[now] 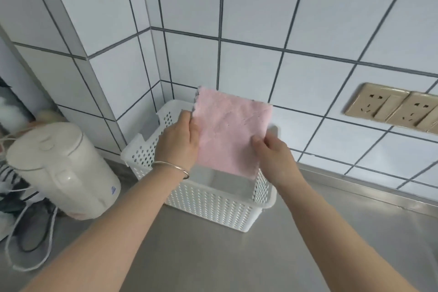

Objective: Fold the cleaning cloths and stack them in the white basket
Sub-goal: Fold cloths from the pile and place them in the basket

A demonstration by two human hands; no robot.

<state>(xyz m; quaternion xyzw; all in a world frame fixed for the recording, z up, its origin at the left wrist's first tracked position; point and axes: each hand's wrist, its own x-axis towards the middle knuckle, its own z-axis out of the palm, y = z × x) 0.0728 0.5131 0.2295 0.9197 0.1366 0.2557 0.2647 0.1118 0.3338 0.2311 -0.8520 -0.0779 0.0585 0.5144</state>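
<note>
A pink cleaning cloth with a grey backing is held flat in the air, tilted, above the white basket. My left hand, with a metal bangle on the wrist, grips the cloth's left edge. My right hand pinches its lower right edge. The perforated basket stands on the steel counter in the tiled corner. The part of its floor that shows is bare; the cloth and my hands hide the rest.
A cream electric kettle stands left of the basket, with white and black cables trailing on the counter beside it. Beige wall sockets sit on the tiled wall at the right. The steel counter stretches toward me.
</note>
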